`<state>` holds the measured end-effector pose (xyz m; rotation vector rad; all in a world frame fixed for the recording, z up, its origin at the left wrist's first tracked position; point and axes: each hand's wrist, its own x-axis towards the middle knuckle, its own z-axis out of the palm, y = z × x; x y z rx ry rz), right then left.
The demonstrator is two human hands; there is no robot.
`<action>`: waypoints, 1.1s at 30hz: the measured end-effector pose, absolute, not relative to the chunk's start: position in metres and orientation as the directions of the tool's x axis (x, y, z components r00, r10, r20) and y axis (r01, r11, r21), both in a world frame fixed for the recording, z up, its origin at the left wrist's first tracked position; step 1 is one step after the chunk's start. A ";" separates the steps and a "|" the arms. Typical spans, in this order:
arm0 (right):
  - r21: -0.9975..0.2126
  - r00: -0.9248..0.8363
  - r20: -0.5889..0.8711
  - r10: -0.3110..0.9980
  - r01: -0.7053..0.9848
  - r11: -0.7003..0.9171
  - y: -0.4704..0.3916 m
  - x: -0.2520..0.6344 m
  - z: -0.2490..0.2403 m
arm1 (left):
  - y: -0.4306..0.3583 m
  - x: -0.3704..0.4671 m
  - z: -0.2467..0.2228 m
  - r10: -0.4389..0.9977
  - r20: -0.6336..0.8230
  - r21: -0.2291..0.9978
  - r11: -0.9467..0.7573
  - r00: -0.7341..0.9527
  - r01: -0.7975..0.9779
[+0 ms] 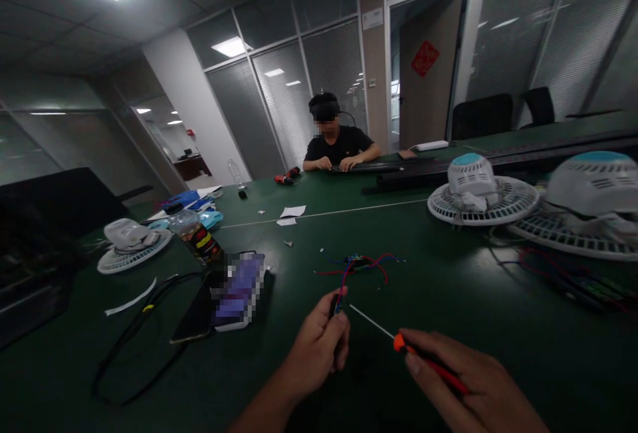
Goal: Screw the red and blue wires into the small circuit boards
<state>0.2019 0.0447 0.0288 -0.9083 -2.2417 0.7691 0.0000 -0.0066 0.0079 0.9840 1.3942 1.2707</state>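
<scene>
My left hand [321, 337] is closed around a small circuit board [339, 305], pinching it between thumb and fingers. Red and blue wires [345, 275] rise from that board toward another small wired board [357, 259] lying on the table. In my right hand [463, 376] is a screwdriver [403, 343] with a red and orange handle. Its thin metal shaft points left, and the tip is close to the held board; whether they touch I cannot tell. My fingers hide part of the board and of the handle.
Fan heads with white grilles [513, 204] stand at right, another [133, 246] at left. A bottle [197, 237], phone [244, 290] and black cable [144, 320] lie on the left. Across the green table [309, 237] sits a person [341, 141], near a red power drill [286, 178].
</scene>
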 end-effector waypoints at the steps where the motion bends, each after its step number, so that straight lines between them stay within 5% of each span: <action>1: -0.676 -0.598 0.321 0.735 0.399 0.620 0.043 0.202 0.030 | -0.007 0.001 0.007 0.973 -0.117 0.993 0.117 -0.197 -0.012; 27: -0.754 -0.651 0.176 0.738 0.393 0.526 0.035 0.197 0.028 | -0.006 0.005 0.011 0.991 -0.078 0.997 0.080 -0.112 0.016; 33: -0.850 -0.635 0.061 0.770 0.372 0.373 0.036 0.199 0.032 | -0.011 0.007 0.012 0.985 -0.057 0.985 0.083 -0.164 0.154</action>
